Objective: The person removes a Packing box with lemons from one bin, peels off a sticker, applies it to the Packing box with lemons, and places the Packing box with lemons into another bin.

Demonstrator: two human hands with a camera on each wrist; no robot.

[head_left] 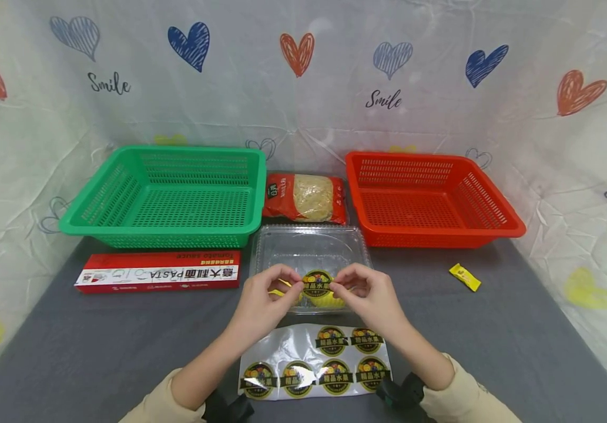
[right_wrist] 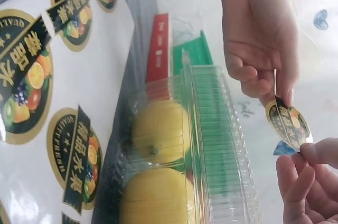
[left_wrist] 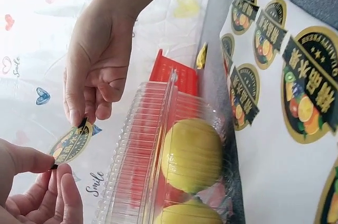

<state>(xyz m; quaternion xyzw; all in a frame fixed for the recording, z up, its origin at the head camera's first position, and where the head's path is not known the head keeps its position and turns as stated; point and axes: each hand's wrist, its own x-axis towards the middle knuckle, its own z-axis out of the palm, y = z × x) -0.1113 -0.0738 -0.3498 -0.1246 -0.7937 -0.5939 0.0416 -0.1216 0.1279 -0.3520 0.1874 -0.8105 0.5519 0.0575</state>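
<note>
Both hands stretch a round black-and-gold fruit sticker [head_left: 317,283] between them, above a clear plastic clamshell box [head_left: 303,241]. My left hand [head_left: 267,294] pinches the sticker's left edge between thumb and fingertips; my right hand [head_left: 371,295] pinches its right edge. Printed fruit and Chinese characters show on the sticker. Round yellow fruits [left_wrist: 191,155] lie inside the box, whose lid is down. Nearer the person, a glossy white sheet [head_left: 277,346] bears several more of the same stickers, with a bare patch at its upper left.
Behind the box lies a red bag [head_left: 305,198] with a see-through window, between a green basket [head_left: 163,238] and a red basket [head_left: 441,239]. A red-and-white pasta box [head_left: 157,273] lies on the left. One small yellow packet [head_left: 465,277] lies on the right.
</note>
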